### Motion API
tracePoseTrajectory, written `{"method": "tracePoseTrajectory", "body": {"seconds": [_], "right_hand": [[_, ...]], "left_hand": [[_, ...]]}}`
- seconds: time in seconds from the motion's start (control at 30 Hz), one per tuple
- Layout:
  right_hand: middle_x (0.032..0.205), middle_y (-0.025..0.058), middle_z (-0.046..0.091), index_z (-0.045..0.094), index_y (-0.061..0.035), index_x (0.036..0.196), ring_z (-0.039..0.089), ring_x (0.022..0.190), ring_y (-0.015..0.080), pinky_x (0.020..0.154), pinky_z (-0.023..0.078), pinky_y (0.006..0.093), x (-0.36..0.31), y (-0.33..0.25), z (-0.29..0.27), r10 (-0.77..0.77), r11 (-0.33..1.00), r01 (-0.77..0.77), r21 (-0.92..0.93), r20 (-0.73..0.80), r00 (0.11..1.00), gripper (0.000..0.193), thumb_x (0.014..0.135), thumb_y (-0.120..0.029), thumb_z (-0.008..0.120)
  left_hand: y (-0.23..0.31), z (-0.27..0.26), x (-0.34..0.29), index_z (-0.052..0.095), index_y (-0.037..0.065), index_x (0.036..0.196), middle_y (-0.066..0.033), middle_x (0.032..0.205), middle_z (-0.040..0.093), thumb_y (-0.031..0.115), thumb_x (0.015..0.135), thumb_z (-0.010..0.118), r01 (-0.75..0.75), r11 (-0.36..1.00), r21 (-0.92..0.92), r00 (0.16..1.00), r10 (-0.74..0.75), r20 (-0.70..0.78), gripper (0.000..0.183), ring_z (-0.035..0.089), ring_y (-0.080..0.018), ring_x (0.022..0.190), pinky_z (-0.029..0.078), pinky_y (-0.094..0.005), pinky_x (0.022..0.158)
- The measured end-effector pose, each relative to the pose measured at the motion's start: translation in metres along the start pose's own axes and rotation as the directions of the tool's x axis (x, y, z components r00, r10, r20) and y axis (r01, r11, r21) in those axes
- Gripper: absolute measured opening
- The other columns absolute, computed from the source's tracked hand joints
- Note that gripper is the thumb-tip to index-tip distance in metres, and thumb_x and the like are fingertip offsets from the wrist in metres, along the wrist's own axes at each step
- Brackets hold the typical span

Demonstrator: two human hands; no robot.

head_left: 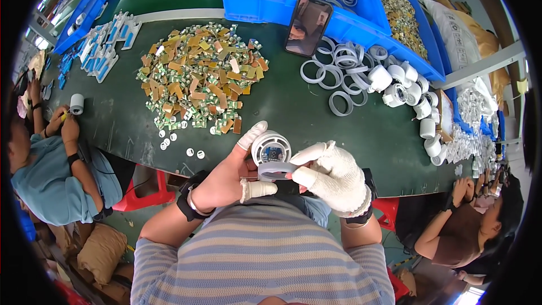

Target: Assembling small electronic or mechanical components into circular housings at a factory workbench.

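Note:
My left hand [228,181], with white covers on some fingertips, is closed around a round white housing [271,142] whose open end shows a small circuit board [272,155]. A grey ring [275,170] sits at the near side of that housing, tilted. My right hand [332,176], in a white knitted glove with bare fingertips showing, pinches the ring's right edge. Whether the ring touches the housing all along its edge I cannot tell. Both hands are at the table's near edge, in front of my striped top.
A heap of small circuit boards [203,73] lies ahead, small white discs [190,152] beside it. Loose grey rings [340,103] and white housings [395,95] lie right. A phone [308,26] leans on a blue bin [248,4]. Co-workers sit at left [56,175] and right [460,220].

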State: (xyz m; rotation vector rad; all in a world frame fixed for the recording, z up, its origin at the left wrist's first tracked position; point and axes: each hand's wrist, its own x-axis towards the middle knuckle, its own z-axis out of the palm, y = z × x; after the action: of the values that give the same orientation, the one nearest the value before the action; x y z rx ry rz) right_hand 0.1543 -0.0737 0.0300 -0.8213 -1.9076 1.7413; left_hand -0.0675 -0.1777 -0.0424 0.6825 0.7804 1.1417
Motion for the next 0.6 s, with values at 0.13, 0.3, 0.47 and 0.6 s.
{"method": "tracePoseTrajectory", "body": {"seconds": [0.13,0.3,0.47,0.6], "right_hand": [[0.094,0.0110,0.075,0.068,-0.0003,0.111,0.068,0.072,0.0106,0.063,0.053,0.0245,0.001,0.002,0.000,0.027,0.999,-0.027,0.024,0.003,1.000,0.016,0.096,-0.004,0.073],[0.093,0.0096,0.074,0.069,0.0001,0.111,0.067,0.072,0.0100,0.063,0.053,0.0244,0.004,0.006,-0.006,0.031,0.996,-0.029,-0.083,0.025,0.999,0.017,0.096,-0.006,0.074],[0.091,0.0066,0.072,0.070,-0.0019,0.111,0.066,0.071,0.0094,0.063,0.051,0.0242,0.006,0.004,-0.001,0.026,1.000,-0.026,-0.017,0.023,0.999,0.017,0.096,-0.007,0.075],[0.096,0.0066,0.069,0.072,-0.0049,0.112,0.065,0.083,0.0133,0.073,0.052,0.0294,0.004,0.019,-0.003,-0.222,0.945,0.202,-0.259,-0.050,0.974,0.026,0.090,-0.015,0.083]], "left_hand": [[0.000,0.001,0.000,0.008,0.025,0.170,-0.0053,0.158,0.040,-0.010,0.082,0.082,0.007,1.000,0.019,1.000,-0.007,-0.001,0.120,0.048,-0.0234,0.142,0.049,-0.0430,0.113],[-0.002,-0.001,0.002,0.007,0.026,0.170,-0.0076,0.157,0.044,-0.007,0.086,0.082,-0.012,0.997,0.082,1.000,0.012,0.004,0.117,0.056,-0.0224,0.136,0.052,-0.0396,0.109],[-0.004,0.000,0.002,0.012,0.020,0.169,-0.0079,0.152,0.050,-0.008,0.086,0.081,-0.070,0.989,0.132,0.997,0.071,-0.001,0.112,0.056,-0.0203,0.135,0.050,-0.0381,0.110],[-0.003,0.007,-0.001,0.027,0.014,0.166,-0.0062,0.149,0.054,-0.011,0.088,0.078,-0.080,0.991,0.103,0.996,0.082,-0.016,0.096,0.055,-0.0185,0.136,0.048,-0.0383,0.112]]}}
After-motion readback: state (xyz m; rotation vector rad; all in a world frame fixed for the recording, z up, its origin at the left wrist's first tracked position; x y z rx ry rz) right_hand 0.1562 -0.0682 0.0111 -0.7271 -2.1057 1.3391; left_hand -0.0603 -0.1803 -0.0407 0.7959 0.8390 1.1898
